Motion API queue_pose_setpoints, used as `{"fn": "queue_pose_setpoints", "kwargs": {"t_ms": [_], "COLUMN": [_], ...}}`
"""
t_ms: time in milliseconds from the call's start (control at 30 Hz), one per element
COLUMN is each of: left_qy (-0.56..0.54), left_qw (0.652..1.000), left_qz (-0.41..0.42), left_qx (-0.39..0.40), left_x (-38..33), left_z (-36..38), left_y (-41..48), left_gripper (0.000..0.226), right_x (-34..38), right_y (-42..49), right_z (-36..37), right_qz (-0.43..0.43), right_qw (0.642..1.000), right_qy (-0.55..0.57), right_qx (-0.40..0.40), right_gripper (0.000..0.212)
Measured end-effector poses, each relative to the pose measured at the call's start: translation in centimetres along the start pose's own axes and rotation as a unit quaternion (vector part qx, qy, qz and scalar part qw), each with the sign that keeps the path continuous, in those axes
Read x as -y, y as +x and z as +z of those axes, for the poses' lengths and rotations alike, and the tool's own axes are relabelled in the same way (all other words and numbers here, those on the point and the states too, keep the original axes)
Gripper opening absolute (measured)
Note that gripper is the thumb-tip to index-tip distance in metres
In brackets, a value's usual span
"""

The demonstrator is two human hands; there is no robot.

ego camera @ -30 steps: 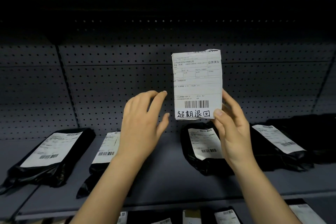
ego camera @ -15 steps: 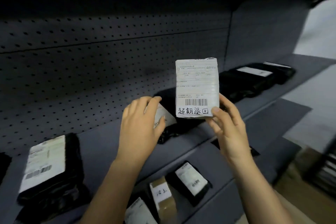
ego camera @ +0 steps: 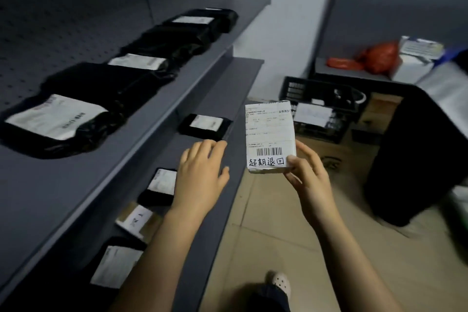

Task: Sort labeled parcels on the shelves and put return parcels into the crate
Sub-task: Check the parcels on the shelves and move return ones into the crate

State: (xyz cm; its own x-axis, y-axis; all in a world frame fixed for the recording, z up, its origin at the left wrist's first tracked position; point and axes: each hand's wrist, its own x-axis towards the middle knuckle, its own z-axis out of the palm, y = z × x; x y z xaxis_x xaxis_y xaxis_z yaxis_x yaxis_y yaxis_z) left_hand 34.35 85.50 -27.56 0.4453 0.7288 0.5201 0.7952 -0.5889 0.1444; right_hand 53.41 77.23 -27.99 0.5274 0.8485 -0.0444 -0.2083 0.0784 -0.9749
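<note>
Right grip (ego camera: 309, 180) pinches the lower corner of the upright parcel (ego camera: 269, 132).

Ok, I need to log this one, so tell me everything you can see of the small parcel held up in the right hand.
The small parcel is flat, white and rectangular, its front covered by a printed label with a barcode low down and four handwritten black characters beneath. The top edge looks ragged. It stands upright in the air, pinched at its lower right corner by the right hand; the left hand does not touch it.
</note>
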Motion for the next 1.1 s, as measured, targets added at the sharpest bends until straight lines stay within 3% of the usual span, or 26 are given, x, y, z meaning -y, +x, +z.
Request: {"fn": "queue_pose_setpoints", "kwargs": {"t_ms": [333,567,700,1100], "left_qy": [-0.085,-0.08,-0.076,-0.082], "left_qw": [0.99,0.989,0.988,0.988], "left_qz": [0.008,0.003,0.001,0.014], "left_qx": [0.111,0.127,0.132,0.128], "left_x": [-9.5,-15.8,-18.3,-19.2], "left_z": [8.9,13.9,16.3,24.6], "left_y": [-1.3,3.3,5.8,18.3], "left_gripper": [0.044,0.045,0.045,0.044], "right_x": [-1.7,-1.4,-1.5,-1.9], "right_y": [0.2,5.8,9.2,23.4], "right_z": [-11.5,-17.9,-20.7,-23.7], "right_qz": [0.051,0.076,0.075,0.085], "right_qw": [0.992,0.99,0.99,0.988], "right_qy": [-0.008,-0.005,0.0,-0.001], "right_qx": [-0.115,-0.12,-0.117,-0.129], "right_gripper": [0.051,0.053,0.039,0.036]}}
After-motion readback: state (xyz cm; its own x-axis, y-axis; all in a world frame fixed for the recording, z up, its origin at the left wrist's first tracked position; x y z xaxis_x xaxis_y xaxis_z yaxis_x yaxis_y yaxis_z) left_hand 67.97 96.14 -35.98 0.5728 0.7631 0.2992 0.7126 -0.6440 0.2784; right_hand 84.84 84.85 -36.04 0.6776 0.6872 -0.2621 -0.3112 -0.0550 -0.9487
